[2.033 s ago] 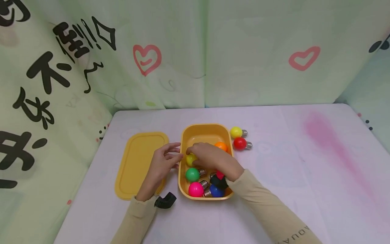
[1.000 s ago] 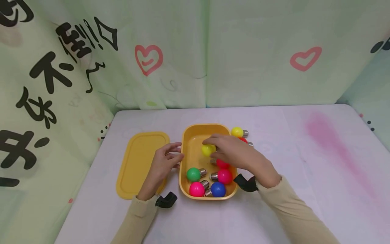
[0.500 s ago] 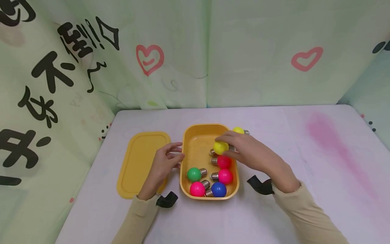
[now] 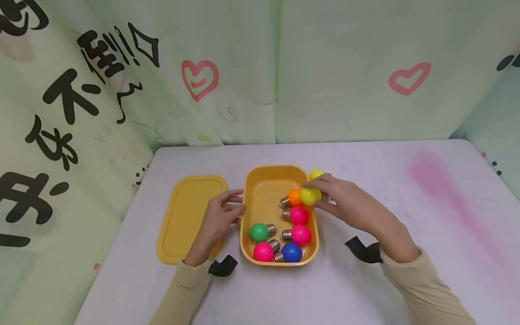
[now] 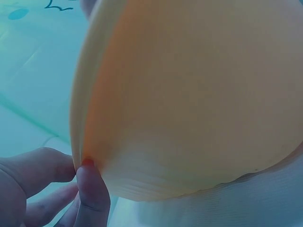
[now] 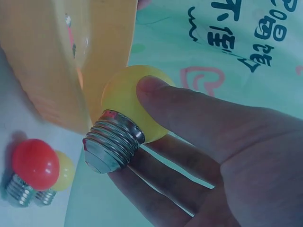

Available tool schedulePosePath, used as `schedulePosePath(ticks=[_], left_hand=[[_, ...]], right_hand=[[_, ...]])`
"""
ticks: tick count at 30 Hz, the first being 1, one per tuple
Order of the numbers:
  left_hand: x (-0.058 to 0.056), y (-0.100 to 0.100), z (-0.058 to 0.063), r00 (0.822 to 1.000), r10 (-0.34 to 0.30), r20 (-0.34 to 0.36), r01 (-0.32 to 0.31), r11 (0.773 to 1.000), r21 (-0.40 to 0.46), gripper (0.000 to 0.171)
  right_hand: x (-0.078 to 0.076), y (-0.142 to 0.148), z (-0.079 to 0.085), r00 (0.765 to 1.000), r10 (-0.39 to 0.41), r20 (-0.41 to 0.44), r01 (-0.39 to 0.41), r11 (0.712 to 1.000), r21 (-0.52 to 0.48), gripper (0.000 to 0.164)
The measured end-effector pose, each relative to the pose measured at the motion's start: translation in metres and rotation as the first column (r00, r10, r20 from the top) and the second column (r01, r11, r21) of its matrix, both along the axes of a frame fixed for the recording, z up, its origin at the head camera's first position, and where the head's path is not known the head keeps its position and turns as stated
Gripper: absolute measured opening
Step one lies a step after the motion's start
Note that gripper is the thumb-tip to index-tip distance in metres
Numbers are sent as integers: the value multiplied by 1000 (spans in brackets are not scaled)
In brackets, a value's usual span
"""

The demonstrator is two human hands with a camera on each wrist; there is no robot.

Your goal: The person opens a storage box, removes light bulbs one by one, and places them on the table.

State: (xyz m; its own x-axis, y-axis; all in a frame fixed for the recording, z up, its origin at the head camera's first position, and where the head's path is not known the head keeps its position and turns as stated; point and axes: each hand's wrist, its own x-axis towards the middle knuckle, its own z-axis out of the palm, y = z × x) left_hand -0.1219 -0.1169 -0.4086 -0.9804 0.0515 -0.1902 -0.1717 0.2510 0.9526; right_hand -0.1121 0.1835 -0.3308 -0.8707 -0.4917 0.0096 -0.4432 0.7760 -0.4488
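In the head view my right hand [image 4: 353,203] holds a yellow light bulb [image 4: 310,196] over the right rim of a yellow plastic box [image 4: 263,185]. In the right wrist view the thumb [image 6: 175,106] presses the bulb's globe, fingers behind it, its metal screw base pointing down and left. My left hand [image 4: 217,216] is at the box's left rim; in the left wrist view thumb and finger pinch that edge. Inside the box lie an orange bulb [image 4: 294,197], several pink bulbs [image 4: 300,235], a green bulb [image 4: 258,232] and a blue bulb [image 4: 291,252].
A flat yellow lid [image 4: 184,216] lies left of the box, partly behind the left hand. Outside the box's right side, another yellow bulb [image 4: 315,174] and a red bulb [image 6: 35,163] lie on the table. A green printed curtain [image 4: 345,90] hangs behind the table.
My right hand has picked up the yellow bulb at the box's left side and carried it right to the right rim. The left hand has kept its place.
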Motion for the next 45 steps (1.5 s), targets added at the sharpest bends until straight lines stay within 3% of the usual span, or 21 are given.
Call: schedulePosePath(ticks=[15,32,45], left_hand=[[-2,0,-3,1000,4,-2,-4,1000,-8,44],[-2,1,-3,1000,8,3,-8,1000,-25,44],[-2,0,-1,1000,-5,-1,5,1000,-1,45]], right_hand=[[5,20,-7,999,-35,-30,35,999,15,47],[5,31,-35,993,-91,69,87,994,59,46],[3,34,-53,996,-80,37,79,996,31,44]])
